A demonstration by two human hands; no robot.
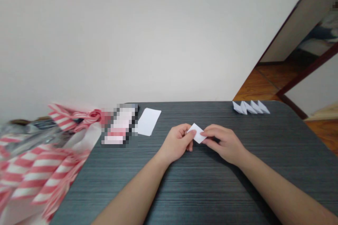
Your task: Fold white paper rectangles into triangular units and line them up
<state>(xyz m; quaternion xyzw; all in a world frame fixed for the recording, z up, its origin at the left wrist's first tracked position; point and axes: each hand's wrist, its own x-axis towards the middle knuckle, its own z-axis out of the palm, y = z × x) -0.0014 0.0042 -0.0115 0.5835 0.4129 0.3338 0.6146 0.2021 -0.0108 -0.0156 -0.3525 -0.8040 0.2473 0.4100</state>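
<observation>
Between both hands, just above the dark table, is a small folded piece of white paper, turned so that a corner points up. My left hand pinches its left side, thumb on top and fingers curled beneath. On the right side, my right hand grips the edge between thumb and fingertips. Several folded white paper pieces with pointed ends stand in a row at the table's far right. A flat stack of white paper sheets lies to the left, beyond my left hand.
A pixelated phone-like object lies at the table's left edge. Red-and-white striped bags are piled left of the table. Behind it rises a pale wall. A wooden floor and a doorway show at the right.
</observation>
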